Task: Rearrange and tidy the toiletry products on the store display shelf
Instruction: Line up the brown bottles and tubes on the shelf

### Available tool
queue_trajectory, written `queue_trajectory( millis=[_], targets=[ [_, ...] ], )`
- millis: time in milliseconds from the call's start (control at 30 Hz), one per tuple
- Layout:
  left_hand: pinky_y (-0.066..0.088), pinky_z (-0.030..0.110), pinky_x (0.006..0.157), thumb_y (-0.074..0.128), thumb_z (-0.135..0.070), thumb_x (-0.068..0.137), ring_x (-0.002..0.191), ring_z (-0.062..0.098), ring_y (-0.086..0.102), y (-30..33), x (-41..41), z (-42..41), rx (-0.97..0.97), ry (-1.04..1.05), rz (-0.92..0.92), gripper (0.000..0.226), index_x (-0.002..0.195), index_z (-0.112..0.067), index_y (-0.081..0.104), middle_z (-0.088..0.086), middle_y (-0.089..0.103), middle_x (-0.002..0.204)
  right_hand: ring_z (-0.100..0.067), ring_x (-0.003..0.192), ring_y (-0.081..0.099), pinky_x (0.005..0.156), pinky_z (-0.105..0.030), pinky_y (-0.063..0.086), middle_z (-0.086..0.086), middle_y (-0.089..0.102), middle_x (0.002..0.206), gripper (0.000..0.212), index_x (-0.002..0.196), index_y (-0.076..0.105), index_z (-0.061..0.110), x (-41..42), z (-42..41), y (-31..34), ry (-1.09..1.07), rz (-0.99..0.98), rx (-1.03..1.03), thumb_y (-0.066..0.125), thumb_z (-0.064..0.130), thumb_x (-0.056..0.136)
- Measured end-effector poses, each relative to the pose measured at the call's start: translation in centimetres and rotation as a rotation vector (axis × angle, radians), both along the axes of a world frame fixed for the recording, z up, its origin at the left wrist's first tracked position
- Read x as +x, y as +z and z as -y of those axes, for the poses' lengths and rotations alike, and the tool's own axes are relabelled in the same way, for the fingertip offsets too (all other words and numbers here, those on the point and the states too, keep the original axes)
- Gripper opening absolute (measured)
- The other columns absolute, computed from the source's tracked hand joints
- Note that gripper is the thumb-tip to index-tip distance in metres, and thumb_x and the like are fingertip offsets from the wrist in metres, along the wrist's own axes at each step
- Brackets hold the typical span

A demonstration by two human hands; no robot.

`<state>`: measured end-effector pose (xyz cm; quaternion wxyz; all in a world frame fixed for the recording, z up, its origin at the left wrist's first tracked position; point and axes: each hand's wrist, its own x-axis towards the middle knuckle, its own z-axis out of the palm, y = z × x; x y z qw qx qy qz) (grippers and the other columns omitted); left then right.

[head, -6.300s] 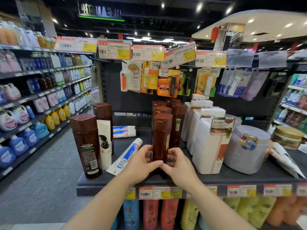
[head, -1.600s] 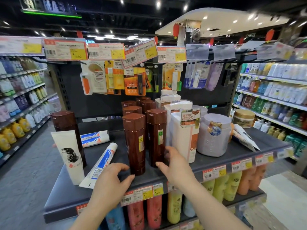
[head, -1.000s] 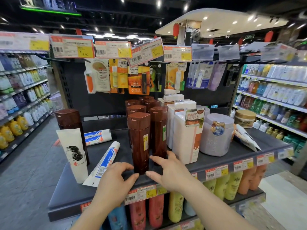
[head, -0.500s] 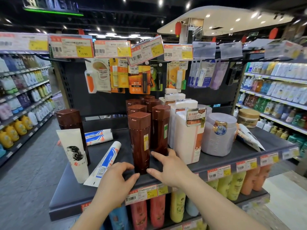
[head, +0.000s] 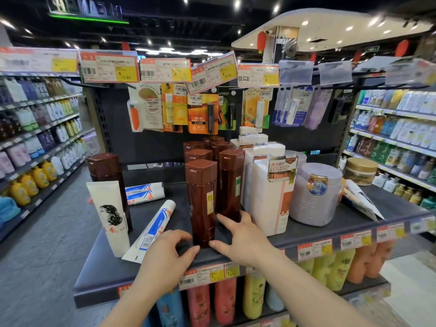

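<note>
- The front brown bottle (head: 203, 204) stands upright at the front edge of the display shelf (head: 99, 277), long axis straight up, cap on top, and both hands flank its foot.
- The left hand (head: 165, 258) sits low and to the bottle's left, arm reaching up from the bottom of the view; its fingers are loosely bent and spread, and its thumb tip lies right by the bottle's base. Whether it actually touches is too close to call.
- The right hand (head: 245, 239) comes in from the other side, its thumb tip at the base and its forefinger reaching along the bottle's right flank towards the second brown bottle (head: 230, 182) standing just behind and to the right.
- Neither hand wraps the bottle: the fingers are relaxed and extended, bracketing rather than clasping.
- Both hands look equally near, so a small two-sided nudge or twist to square the bottle with its row seems the likely next move.
- Further brown bottles line up behind, with the white packs (head: 266, 197) immediately right of the row.
- Off to the left, well apart from the hands, a white tube with a hair drawing (head: 109, 213) stands upright against another brown bottle (head: 107, 171), and a blue-striped tube (head: 153, 228) lies flat, slanting towards the front edge.
- Those leftward pieces look like untidied work, nearer the left hand.
</note>
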<state>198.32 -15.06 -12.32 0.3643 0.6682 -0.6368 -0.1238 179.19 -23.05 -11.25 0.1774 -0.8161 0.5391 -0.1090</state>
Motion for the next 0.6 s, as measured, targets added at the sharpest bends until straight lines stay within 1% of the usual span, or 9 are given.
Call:
queue_trajectory(
  millis=[200, 400, 467, 533, 600],
  targets=[
    [0.041, 0.010, 0.072, 0.072, -0.042, 0.079, 0.087, -0.002, 0.057, -0.2, 0.0, 0.2, -0.006, 0.010, 0.017, 0.020, 0.092, -0.042, 0.057, -0.017, 0.059, 0.091, -0.028, 0.134, 0.037, 0.110, -0.036, 0.035, -0.004, 0.013, 0.153, 0.086, 0.148, 0.016, 0.046, 0.3, 0.0, 0.1, -0.012, -0.029, -0.008, 0.050, 0.077, 0.075],
    [0.038, 0.006, 0.067, 0.071, -0.044, 0.079, 0.087, -0.007, 0.054, -0.1, -0.1, 0.2, 0.006, 0.021, 0.027, 0.021, 0.096, -0.041, 0.058, -0.020, 0.057, 0.092, -0.027, 0.138, 0.032, 0.112, -0.037, 0.033, -0.004, 0.007, 0.154, 0.089, 0.149, 0.012, 0.046, 0.4, 0.1, 0.5, 0.003, -0.042, 0.018, 0.052, 0.076, 0.075],
    [0.039, 0.007, 0.071, 0.071, -0.042, 0.080, 0.090, -0.006, 0.054, 0.1, -0.2, 0.1, 0.002, 0.016, 0.006, 0.021, 0.096, -0.041, 0.058, -0.021, 0.058, 0.095, -0.026, 0.139, 0.030, 0.113, -0.035, 0.031, -0.003, 0.005, 0.155, 0.090, 0.149, 0.012, 0.046, 0.3, 0.2, 0.5, 0.008, -0.034, 0.020, 0.053, 0.075, 0.075],
    [0.040, 0.009, 0.079, 0.072, -0.039, 0.080, 0.095, -0.003, 0.055, 0.5, 0.0, -0.2, -0.023, 0.016, -0.022, 0.021, 0.096, -0.039, 0.059, -0.021, 0.059, 0.097, -0.024, 0.141, 0.027, 0.114, -0.033, 0.029, -0.003, 0.000, 0.158, 0.089, 0.149, 0.012, 0.047, 0.2, 0.2, 0.5, 0.009, -0.022, 0.032, 0.054, 0.074, 0.075],
    [0.036, 0.005, 0.080, 0.071, -0.040, 0.080, 0.096, -0.005, 0.052, 0.8, 0.4, -0.6, -0.035, 0.022, -0.010, 0.022, 0.099, -0.038, 0.060, -0.023, 0.057, 0.098, -0.023, 0.144, 0.021, 0.115, -0.031, 0.026, -0.004, -0.006, 0.160, 0.088, 0.148, 0.010, 0.049, 0.0, 0.2, 0.5, 0.009, -0.019, 0.056, 0.055, 0.073, 0.077]
  ],
)
